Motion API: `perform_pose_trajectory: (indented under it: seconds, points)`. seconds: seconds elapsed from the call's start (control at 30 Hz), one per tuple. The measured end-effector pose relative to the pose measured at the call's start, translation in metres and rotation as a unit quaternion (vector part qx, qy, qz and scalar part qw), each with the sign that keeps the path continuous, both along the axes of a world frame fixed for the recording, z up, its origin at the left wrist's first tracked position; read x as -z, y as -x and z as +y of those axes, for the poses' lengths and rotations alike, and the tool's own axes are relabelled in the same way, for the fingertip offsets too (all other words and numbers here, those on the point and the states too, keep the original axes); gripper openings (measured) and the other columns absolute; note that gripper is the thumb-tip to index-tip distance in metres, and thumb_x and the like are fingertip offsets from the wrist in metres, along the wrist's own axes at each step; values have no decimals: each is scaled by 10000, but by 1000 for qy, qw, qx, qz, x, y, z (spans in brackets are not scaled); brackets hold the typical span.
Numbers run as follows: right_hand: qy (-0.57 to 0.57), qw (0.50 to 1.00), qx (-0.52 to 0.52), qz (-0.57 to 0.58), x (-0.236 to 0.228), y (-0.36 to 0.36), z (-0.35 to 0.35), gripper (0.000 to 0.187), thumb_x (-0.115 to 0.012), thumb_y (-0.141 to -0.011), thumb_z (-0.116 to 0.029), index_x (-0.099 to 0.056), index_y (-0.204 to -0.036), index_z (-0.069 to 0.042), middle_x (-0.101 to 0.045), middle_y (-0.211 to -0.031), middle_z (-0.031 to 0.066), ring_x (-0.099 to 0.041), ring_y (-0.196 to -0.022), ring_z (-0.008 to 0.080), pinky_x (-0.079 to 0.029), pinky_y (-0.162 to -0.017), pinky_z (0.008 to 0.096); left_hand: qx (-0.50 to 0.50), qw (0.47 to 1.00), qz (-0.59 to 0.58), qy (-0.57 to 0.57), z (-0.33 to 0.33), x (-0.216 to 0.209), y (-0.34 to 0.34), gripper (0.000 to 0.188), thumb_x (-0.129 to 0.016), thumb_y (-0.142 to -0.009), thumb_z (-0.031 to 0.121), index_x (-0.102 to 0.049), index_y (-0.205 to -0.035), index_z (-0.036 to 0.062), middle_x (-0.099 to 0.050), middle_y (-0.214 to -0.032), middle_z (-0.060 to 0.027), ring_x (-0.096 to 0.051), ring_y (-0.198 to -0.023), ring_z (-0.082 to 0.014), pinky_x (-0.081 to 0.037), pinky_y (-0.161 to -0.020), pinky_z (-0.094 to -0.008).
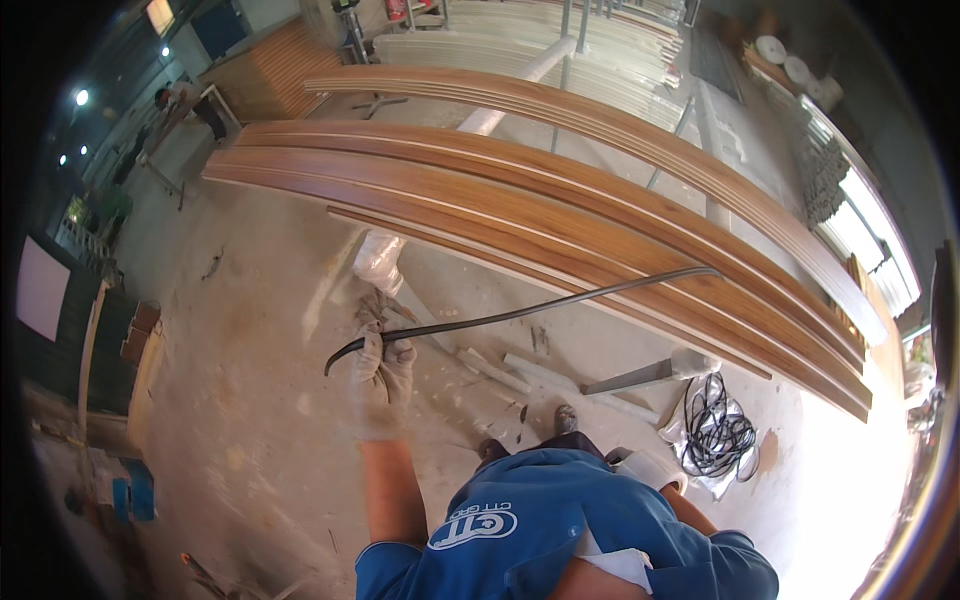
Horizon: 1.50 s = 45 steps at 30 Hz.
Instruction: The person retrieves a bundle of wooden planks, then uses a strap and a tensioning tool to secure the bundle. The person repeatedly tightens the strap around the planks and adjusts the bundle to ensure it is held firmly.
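Observation:
My left hand [385,365], in a pale work glove, is closed around a long, thin black strip [520,312] near its bent left end. The strip rises to the right across the front edge of the wood-grain panels [480,195], and its far end curves over them. The panels are long, brown and grooved, lying side by side on a stand. My right forearm [692,508] shows at the lower right beside a white roll-like thing [650,468]. The fingers of my right hand are hidden.
A separate brown profile [600,115] lies behind the panels. Wrapped stand supports [380,262] stick out in front. A tangle of black cord [720,430] lies on the floor at right. White lengths [500,55] are stacked at the back. A person [190,105] bends over at far left.

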State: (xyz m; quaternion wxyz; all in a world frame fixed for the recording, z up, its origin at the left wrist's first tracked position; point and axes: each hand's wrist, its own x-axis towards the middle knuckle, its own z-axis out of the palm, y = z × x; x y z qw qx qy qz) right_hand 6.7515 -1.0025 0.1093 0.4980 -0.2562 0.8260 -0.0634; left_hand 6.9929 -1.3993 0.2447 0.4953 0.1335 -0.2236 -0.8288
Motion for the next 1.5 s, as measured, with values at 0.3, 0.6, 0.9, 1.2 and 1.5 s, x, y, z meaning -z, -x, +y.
perform_pose_trajectory:
  seconds: [0.3,0.6,0.9,1.2,1.5]
  points:
    - [-51,994,-89,30,-30,14,-25,338,-622,-950,-219,-654,-1250,-66,-664,-1207,126,-653,-1088,233,-537,-913,371,27,998,-34,-53,22,40,-14,229,-533,-1048,182,-615,-1206,38,-690,-1109,-137,-674,-893,-230,-551,-791,-366]
    - [-54,990,-120,54,-37,-6,-36,359,-631,-939,-222,-654,-1268,-80,-664,-1227,149,-658,-1093,234,-530,-926,360,54,994,-37,-93,31,64,-16,210,-544,-1044,178,-647,-1176,50,-703,-1080,-102,-676,-849,-220,-535,-736,-363]
    - [-75,985,-132,87,-56,-26,-39,382,-640,-927,-224,-654,-1286,-93,-664,-1247,172,-663,-1097,235,-524,-940,350,80,990,-69,-89,35,61,-25,206,-551,-1040,179,-647,-1139,26,-706,-1017,-100,-677,-845,-232,-546,-710,-352]
    - [-82,981,-119,132,-77,-47,-40,406,-649,-915,-226,-654,-1304,-106,-664,-1267,195,-667,-1102,237,-517,-954,340,102,986,-53,-121,36,66,-33,192,-557,-1035,166,-648,-1133,29,-701,-1013,-107,-681,-859,-241,-563,-725,-375]
    - [27,979,-18,203,-90,-22,14,215,-659,-875,-215,-658,-998,-39,-695,-886,159,-678,-709,208,-535,-651,332,115,989,-36,-81,33,60,-30,178,-546,-1038,144,-648,-1153,54,-707,-1058,-95,-668,-841,-209,-526,-729,-338]
